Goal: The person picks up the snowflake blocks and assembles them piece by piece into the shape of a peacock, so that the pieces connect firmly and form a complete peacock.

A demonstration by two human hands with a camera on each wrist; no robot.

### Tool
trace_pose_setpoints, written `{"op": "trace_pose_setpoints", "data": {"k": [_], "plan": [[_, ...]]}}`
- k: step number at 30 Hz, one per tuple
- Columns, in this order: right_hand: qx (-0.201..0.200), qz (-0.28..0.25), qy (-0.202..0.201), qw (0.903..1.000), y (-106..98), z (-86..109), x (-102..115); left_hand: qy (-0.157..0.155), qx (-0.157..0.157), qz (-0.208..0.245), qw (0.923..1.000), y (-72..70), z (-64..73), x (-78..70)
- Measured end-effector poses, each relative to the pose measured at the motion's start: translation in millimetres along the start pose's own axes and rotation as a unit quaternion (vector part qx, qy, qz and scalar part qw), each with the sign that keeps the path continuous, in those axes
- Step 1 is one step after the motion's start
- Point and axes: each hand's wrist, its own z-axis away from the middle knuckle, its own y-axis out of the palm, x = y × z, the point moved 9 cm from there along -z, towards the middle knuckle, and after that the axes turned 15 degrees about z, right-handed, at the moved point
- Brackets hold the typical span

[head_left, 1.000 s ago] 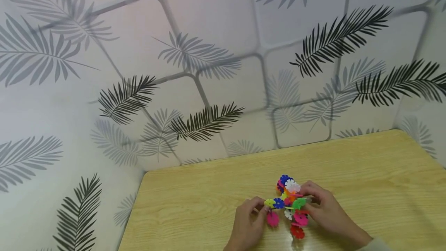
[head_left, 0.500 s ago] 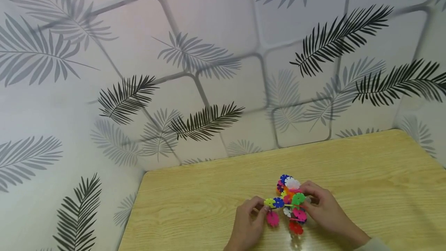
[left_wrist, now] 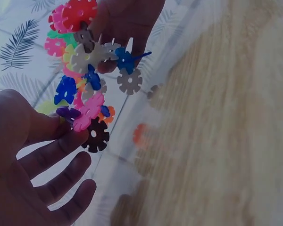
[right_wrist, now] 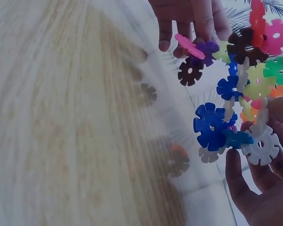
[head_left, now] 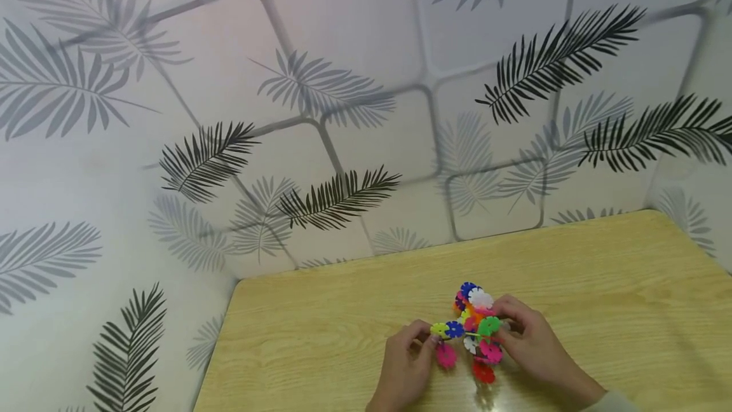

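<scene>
Both hands hold one model of interlocking notched plastic discs (head_left: pixel 454 329) over the table, the discs in many colours. At its left end, my left hand (head_left: pixel 405 361) pinches the piece by a purple disc (left_wrist: pixel 67 113) between thumb and index finger; the other fingers spread loosely below in the left wrist view. A pink disc (head_left: pixel 446 356) hangs under that end. On the opposite side, my right hand (head_left: pixel 537 342) grips the model beside the green disc (head_left: pixel 488 326). The right wrist view shows its fingers around a whitish disc (right_wrist: pixel 261 144). A red disc (head_left: pixel 483 372) is lowest.
The wood-grain table (head_left: pixel 320 329) has a glossy top that reflects the discs. Its far edge meets a wall (head_left: pixel 372 145) with a leaf pattern, and a further patterned wall stands to the left.
The model has turned slightly, so the green disc faces up more and the red disc has shifted a little up and left. Both hands keep their hold and have barely moved.
</scene>
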Motion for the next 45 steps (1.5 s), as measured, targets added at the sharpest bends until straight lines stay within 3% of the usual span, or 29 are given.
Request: {"op": "trace_pose_setpoints", "data": {"k": [4, 9, 16, 21, 31, 36, 40, 45], "plan": [[-0.011, 0.007, -0.015, 0.9998, -3.3, -2.2, 2.5, 0.0, -0.01, -0.007, 0.9999, -5.4, -1.6, -0.4], [0.005, 0.027, -0.021, 0.9994, -2.9, -3.1, 3.9, 0.023, 0.013, -0.02, 0.9994, -0.6, -3.1, -8.2], [-0.013, 0.047, -0.089, 0.9948, -4.7, 0.6, 16.0, 0.036, 0.021, -0.055, 0.9976, 2.2, -4.1, -9.6], [-0.032, 0.068, -0.129, 0.9888, -3.6, 2.7, 20.8, 0.043, 0.02, -0.053, 0.9975, 4.0, -3.6, -6.9], [-0.056, 0.069, -0.132, 0.9872, -4.1, 4.0, 25.6, 0.084, -0.011, -0.047, 0.9953, 6.9, 1.4, -10.7], [-0.072, 0.063, -0.135, 0.9862, -3.7, 5.7, 27.5, 0.084, -0.02, -0.038, 0.9955, 7.9, 2.6, -10.3], [-0.076, 0.068, -0.139, 0.985, -1.5, 6.5, 28.7, 0.075, -0.015, -0.046, 0.996, 9.7, 2.9, -7.2], [-0.08, 0.068, -0.151, 0.983, -1.5, 5.6, 32.3, 0.084, -0.016, -0.062, 0.9944, 10.7, 3.0, -6.7]]}}
